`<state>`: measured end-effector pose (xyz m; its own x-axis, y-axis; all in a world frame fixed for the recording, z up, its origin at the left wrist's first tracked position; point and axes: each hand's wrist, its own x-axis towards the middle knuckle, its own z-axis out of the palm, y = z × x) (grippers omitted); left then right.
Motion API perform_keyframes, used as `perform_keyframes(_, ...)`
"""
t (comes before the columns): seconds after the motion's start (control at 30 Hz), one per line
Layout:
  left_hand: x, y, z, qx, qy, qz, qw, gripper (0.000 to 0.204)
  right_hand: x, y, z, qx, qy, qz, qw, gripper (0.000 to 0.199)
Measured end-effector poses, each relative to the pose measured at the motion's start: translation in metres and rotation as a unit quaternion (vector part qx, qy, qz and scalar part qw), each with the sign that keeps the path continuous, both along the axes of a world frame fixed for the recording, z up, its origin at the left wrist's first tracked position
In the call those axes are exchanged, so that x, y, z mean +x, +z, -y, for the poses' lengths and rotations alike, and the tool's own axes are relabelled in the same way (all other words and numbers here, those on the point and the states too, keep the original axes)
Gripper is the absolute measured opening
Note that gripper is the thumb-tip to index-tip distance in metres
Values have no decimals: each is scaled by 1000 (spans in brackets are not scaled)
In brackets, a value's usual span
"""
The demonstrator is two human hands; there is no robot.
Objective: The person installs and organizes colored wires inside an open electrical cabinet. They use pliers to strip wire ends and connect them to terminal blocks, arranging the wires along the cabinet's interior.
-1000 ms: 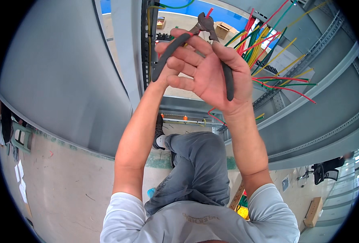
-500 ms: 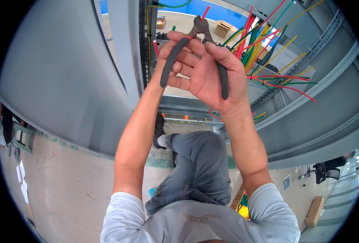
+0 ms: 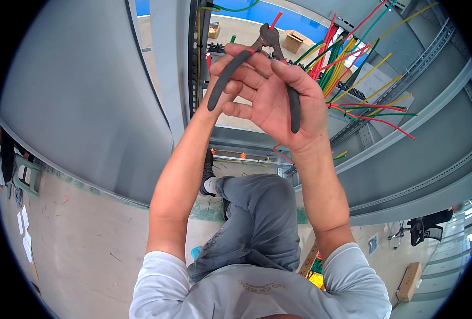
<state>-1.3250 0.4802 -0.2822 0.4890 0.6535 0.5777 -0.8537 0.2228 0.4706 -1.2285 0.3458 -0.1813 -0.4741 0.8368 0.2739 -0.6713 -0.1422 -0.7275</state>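
Note:
My right hand (image 3: 283, 106) is raised palm up around a pair of cable cutters (image 3: 226, 80) with dark grey handles. The handles are spread, one across the fingers and the other against the thumb side of the palm. A red wire (image 3: 277, 20) stands up at the cutters' metal jaws; whether it lies between the blades I cannot tell. Just behind, my left hand (image 3: 218, 65) is mostly covered by the right fingers and a cutter handle, so its grip is hidden.
Bundled red, yellow and green wires (image 3: 334, 64) fan out to the right inside a grey metal cabinet. A perforated rail (image 3: 427, 56) crosses there. A large grey panel (image 3: 87, 95) stands at left. Beyond the frame is a cardboard box (image 3: 294, 41); a green stool (image 3: 27, 175) sits far left.
The cutters' handles look slightly further apart. Both hands stay in nearly the same place, and the whole view has shifted a little.

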Motion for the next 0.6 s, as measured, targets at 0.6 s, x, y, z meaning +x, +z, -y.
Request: perform_keyframes(0.6, 6, -8, -11, 11, -107, 57, 993, 42, 4, -5, -8, 15, -9, -1, 1000, 51)
